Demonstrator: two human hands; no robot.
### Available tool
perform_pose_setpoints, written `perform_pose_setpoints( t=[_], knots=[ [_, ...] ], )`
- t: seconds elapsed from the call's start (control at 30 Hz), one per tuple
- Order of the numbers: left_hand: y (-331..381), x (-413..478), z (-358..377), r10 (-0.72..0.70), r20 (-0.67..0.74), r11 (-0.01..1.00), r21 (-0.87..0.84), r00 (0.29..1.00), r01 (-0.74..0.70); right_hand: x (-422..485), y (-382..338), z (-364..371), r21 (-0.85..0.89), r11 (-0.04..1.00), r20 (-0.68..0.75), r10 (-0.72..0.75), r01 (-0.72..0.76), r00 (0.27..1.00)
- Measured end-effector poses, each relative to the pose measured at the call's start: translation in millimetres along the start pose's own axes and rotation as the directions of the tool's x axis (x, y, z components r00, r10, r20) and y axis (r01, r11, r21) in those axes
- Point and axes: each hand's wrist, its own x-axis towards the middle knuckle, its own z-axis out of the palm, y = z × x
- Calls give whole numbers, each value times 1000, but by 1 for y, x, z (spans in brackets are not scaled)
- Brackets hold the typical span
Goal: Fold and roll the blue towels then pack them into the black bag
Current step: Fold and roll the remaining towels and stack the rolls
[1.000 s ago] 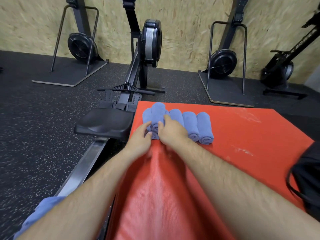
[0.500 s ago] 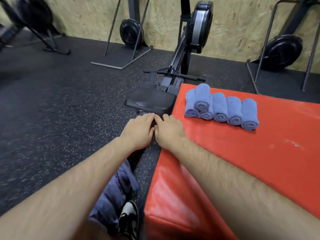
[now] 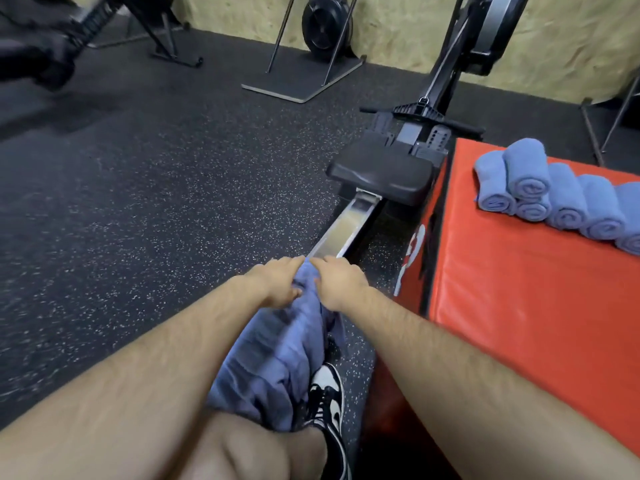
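Several rolled blue towels [image 3: 550, 195] lie in a row on the red padded box [image 3: 526, 306] at the right, one stacked on top at the left end. A loose blue towel [image 3: 273, 362] lies draped over the rowing machine's rail and my leg. My left hand [image 3: 277, 282] and my right hand [image 3: 337, 284] both rest on its far end, fingers closing on the cloth. The black bag is out of view.
A rowing machine with a black seat [image 3: 381, 174] and metal rail [image 3: 346, 233] runs beside the red box. Upright rowers stand along the chipboard wall on a black speckled floor [image 3: 156, 202]. My black-and-white shoe [image 3: 325, 396] is on the floor below the towel.
My view has swung left and down. Both hands left the rolled towels on the red box and moved down to the loose blue towel over the rail.
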Motion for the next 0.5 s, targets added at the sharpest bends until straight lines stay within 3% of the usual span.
perform_pose_setpoints(
  t=[0.2, 0.5],
  knots=[
    [-31, 15, 12, -29, 89, 999, -18, 996, 31, 25, -17, 31, 122, 990, 77, 68, -77, 995],
    [-35, 20, 11, -27, 33, 999, -32, 999, 28, 43, -17, 34, -31, 993, -71, 110, -112, 991]
  ],
)
